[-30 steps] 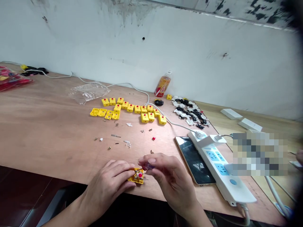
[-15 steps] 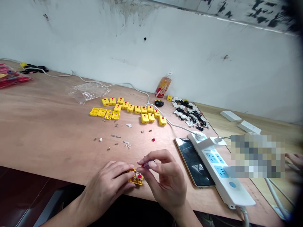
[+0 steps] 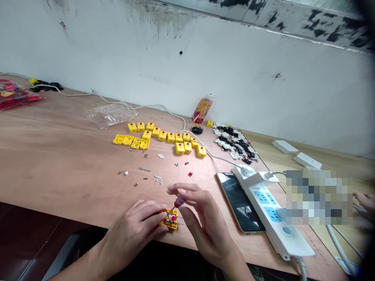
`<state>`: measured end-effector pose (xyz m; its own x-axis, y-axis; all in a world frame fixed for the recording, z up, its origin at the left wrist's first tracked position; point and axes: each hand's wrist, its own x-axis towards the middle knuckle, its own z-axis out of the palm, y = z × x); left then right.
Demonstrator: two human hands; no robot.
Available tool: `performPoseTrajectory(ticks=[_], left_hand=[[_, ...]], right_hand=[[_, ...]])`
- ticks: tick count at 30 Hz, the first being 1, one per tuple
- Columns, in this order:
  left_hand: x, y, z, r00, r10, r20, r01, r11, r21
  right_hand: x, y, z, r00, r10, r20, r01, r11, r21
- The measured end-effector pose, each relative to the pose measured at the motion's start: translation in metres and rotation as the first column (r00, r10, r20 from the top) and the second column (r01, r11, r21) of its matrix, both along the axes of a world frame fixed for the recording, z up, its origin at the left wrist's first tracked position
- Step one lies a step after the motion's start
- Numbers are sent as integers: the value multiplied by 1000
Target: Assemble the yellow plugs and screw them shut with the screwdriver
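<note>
At the table's near edge my left hand [image 3: 140, 220] is closed on an opened yellow plastic housing [image 3: 175, 224]. A red button [image 3: 173, 218] on a white part and small metal pieces sit inside it, and two thin rods stick out to the right. My right hand [image 3: 205, 220] holds a small screwdriver [image 3: 181, 201] by its clear purplish handle with a red collar. The screwdriver is tilted, its tip down at the housing near my left fingertips. Whether the tip sits in a screw is too small to tell.
Several yellow boxes with red buttons [image 3: 179, 147] stand beyond, beside open yellow shells [image 3: 127, 139]. Small metal parts [image 3: 144, 169] and a red cap [image 3: 190, 174] lie nearer. On the right are a phone [image 3: 238, 203] and a power strip [image 3: 278, 222]. Another person's hand [image 3: 365, 201] shows far right.
My right fingers have opened out somewhat around the screwdriver, so more of its handle and collar shows. My left hand stays on the yellow housing. The view has shifted slightly.
</note>
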<state>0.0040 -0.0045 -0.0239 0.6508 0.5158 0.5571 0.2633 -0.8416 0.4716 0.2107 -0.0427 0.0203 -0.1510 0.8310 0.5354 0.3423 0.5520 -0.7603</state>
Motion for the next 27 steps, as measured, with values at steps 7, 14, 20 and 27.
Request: performPoseTrajectory(ticks=[7,14,20,27], left_hand=[[12,-23,11,983,148,-103,-112,948,299],[29,-58,-6,879,388,-277,-243,864,441],[29,-55,-12,882,364,-300,-222,882,416],[28,-55,-12,884,375,-281,-222,863,454]], right_hand=[[0,2,0,992,-122,-41,128,973,192],[1,-3,-2,999,18,-40,-17,1000,24],[2,-1,-4,994,-83,-67,92,985,146],[-2,-2,2,998,-33,-53,41,989,143]])
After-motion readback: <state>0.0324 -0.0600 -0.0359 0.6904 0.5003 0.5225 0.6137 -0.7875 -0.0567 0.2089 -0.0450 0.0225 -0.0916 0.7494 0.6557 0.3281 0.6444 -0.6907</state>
